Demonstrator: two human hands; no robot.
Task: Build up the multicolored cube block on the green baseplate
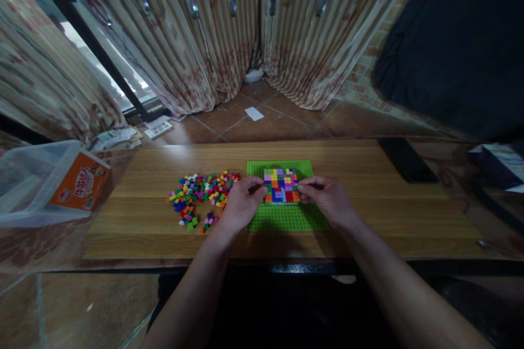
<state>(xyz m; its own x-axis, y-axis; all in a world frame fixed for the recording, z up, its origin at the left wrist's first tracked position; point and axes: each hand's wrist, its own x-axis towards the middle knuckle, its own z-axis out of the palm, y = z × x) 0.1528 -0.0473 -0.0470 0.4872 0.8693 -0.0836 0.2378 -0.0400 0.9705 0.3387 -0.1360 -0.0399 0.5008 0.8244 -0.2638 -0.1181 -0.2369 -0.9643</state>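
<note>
A square block of multicoloured toy bricks (281, 185) lies over the green studded baseplate (286, 220). Thumb and fingers of my left hand (244, 202) are closed on the block's left edge. On the opposite edge, my right hand (329, 199) pinches the block between thumb and fingers. Whether the block is pressed onto the baseplate's studs or raised slightly off them, I cannot tell. Loose small bricks (196, 190) of many colours lie in a pile left of the baseplate, partly hidden by my left hand.
The wooden tabletop (376, 212) carries a black phone-like slab (407, 160) at its right. A clear plastic bin (36, 182) with an orange label stands beyond the left end. Behind the table are tiled floor, papers (117, 138) and striped curtains (221, 38).
</note>
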